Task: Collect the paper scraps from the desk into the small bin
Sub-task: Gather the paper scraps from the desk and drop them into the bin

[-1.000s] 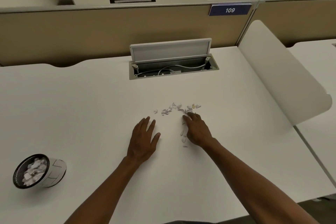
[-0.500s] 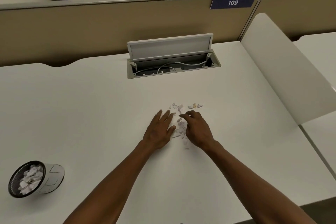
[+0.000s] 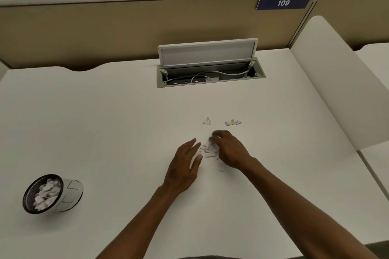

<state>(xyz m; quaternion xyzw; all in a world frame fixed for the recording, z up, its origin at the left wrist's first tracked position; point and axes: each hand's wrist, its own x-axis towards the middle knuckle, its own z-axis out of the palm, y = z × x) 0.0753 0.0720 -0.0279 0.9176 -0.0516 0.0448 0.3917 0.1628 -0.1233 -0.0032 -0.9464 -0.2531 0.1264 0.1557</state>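
Small round black mesh bin with white wrap [image 3: 52, 193] sits tilted near the front left of the white desk [image 3: 105, 122], well apart from the hands, already holding white scraps. Left hand [image 3: 184, 166] lies flat, fingers extended, palm down, not gripping. Right hand [image 3: 230, 149] is curled, fingertips down on a pile of small white paper scraps [image 3: 208, 150] between the two hands; grip unclear. Beyond them, two loose scrap clusters [image 3: 232, 122]. Farther back, open grey cable tray with raised lid [image 3: 207, 69], then beige partition with blue 109 sign [image 3: 283, 2]
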